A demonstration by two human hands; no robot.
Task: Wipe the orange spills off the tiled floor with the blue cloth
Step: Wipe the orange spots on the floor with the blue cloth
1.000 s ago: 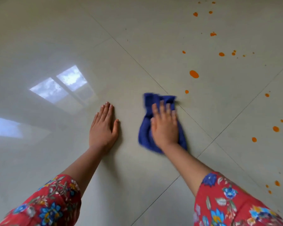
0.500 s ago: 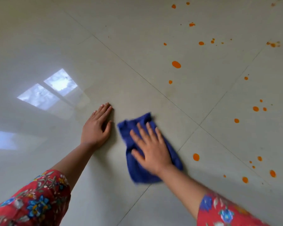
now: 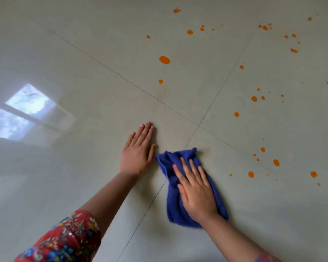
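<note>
A crumpled blue cloth (image 3: 173,208) lies on the glossy pale tiled floor (image 3: 83,72), just below the crossing of the grout lines. My right hand (image 3: 195,190) presses flat on the cloth with straight, spread fingers. My left hand (image 3: 138,150) rests flat on the bare tile right beside the cloth's upper left corner. Orange spills dot the floor ahead and to the right: a large drop (image 3: 164,59), a smaller one (image 3: 160,81), and several more, such as one drop (image 3: 251,174) to the right of the cloth.
A bright window reflection (image 3: 21,110) shines on the tiles at the left. Faint smeared marks show on the tile near the grout line above my left hand. Grout lines cross at the middle of the floor (image 3: 198,125).
My right hand slid the cloth back toward me and leftward, then a little to the right. The orange drop right of the cloth half a second ago is gone. My left hand stayed planted.
</note>
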